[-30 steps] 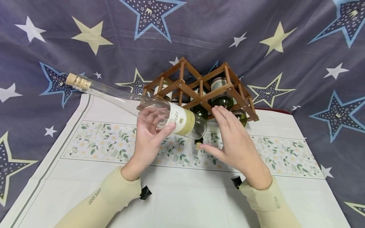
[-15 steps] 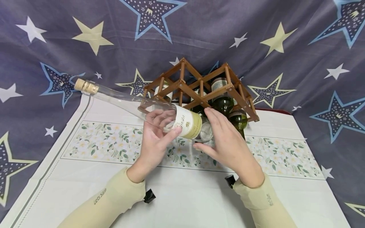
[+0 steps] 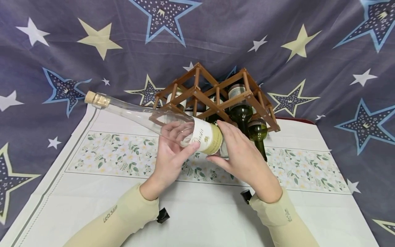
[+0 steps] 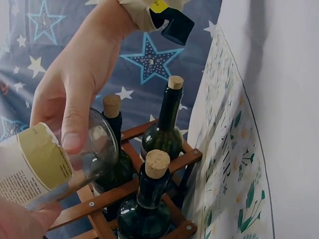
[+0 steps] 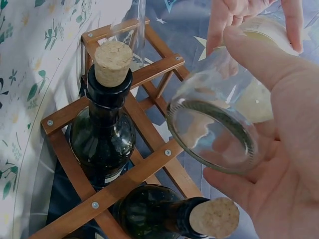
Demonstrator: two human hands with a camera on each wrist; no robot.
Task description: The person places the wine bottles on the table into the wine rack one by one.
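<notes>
A clear glass wine bottle (image 3: 139, 115) with a cork stopper (image 3: 95, 99) and a white-and-gold label hangs tilted over the table, its neck up to the left. My left hand (image 3: 172, 154) grips it around the body, thumb on the label. Its base end lies between the thumb and fingers of my right hand (image 3: 247, 157); the right wrist view shows the thick glass bottom (image 5: 214, 137) there. Behind them stands a brown wooden wine rack (image 3: 195, 91) holding several bottles. Two green bottles (image 3: 240, 112) poke neck-first out of its right side, corked in the wrist views.
The white table cover (image 3: 203, 209) has a floral band (image 3: 108, 154) across it. Corked dark bottles (image 4: 144, 216) jut from the rack towards me. A grey-purple cloth with stars (image 3: 216, 31) hangs right behind the rack.
The clear bottle has moved right and slightly down with my left hand. My right hand has shifted left, from beside the base to around it. The rack stays put.
</notes>
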